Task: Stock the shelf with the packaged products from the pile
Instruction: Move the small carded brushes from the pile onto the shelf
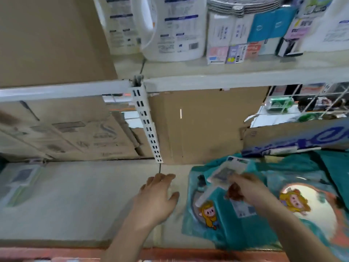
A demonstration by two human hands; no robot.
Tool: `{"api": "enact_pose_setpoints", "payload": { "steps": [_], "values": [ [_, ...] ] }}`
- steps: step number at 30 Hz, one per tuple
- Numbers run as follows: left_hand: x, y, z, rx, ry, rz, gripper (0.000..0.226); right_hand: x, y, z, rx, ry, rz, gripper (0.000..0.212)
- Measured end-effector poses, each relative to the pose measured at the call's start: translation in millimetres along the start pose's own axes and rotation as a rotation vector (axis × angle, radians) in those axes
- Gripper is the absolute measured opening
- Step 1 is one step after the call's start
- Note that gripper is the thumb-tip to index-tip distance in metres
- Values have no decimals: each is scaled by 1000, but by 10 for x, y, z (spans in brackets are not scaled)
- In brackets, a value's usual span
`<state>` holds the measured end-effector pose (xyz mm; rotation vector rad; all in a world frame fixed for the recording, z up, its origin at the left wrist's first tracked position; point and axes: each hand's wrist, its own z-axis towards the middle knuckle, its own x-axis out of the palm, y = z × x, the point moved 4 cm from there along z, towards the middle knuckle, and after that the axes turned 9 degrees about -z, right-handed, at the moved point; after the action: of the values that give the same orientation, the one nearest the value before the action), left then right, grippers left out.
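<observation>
My right hand point(245, 188) pinches what looks like a small packet point(227, 170); left hand point(156, 197) lies open on the shelf point(85, 201). Lay it flat beside the teal packs point(211, 220).

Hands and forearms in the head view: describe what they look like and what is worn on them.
Both the left hand and the right hand are bare, with no gloves. No rings, watch or bracelet show, though the picture is blurred. Both forearms are bare as far as the picture's lower edge, and no sleeve is in view. No markings can be made out.
</observation>
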<state>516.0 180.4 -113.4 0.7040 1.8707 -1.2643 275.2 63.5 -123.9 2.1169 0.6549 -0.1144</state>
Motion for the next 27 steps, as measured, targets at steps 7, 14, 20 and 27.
{"api": "enact_pose_setpoints", "payload": {
  "steps": [7, 14, 20, 27],
  "values": [
    [21, 814, -283, -79, 98, 11, 47, 757, -58, -284, -188, 57, -444, 39],
    [254, 1112, -293, -248, 101, -76, 52, 1127, -285, -59, -125, 163, -584, 34],
    [544, 1111, -137, -344, 29, -81, 59, 1089, -279, 96, -141, 124, -604, 38],
    [623, 839, -11, -390, -94, 139, 66, 995, -332, 182, -148, 148, -638, 45]
  ]
}}
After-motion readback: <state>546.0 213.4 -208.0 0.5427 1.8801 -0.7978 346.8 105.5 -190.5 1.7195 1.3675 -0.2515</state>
